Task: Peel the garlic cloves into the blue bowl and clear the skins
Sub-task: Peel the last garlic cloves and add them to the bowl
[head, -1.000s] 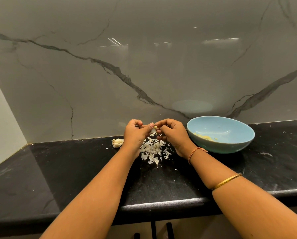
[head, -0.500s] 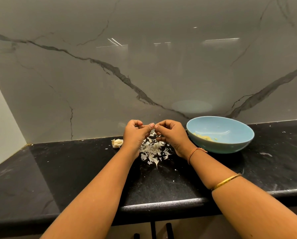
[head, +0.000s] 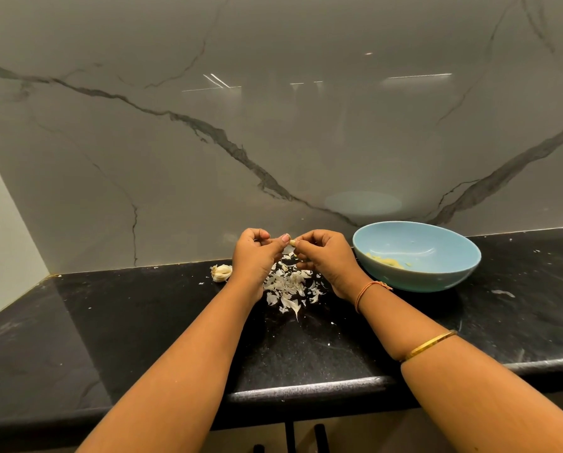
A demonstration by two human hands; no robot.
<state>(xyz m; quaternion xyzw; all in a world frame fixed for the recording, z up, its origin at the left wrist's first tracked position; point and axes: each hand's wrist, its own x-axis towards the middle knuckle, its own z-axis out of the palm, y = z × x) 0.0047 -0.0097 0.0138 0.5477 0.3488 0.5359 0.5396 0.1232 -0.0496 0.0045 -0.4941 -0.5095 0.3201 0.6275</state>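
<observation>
Fingers (head: 306,238): those of left hand (head: 257,259) and right hand (head: 330,259) pinch one garlic clove (head: 293,242) between them, above the skins (head: 288,286) so peelings fall on one heap; clove seemingly part-peeled. Blue bowl (head: 417,281): on desk (head: 143,322), near right hand, for short drops.

The light was dim and warm, with thin white streaks of glare on the glossy marble wall (head: 208,158) above the blue bowl (head: 417,281). A soft shadow lay on the black desk (head: 143,322) under the bowl. Focus was sharp there, and the wide lens bowed the desk's edges far from it.
</observation>
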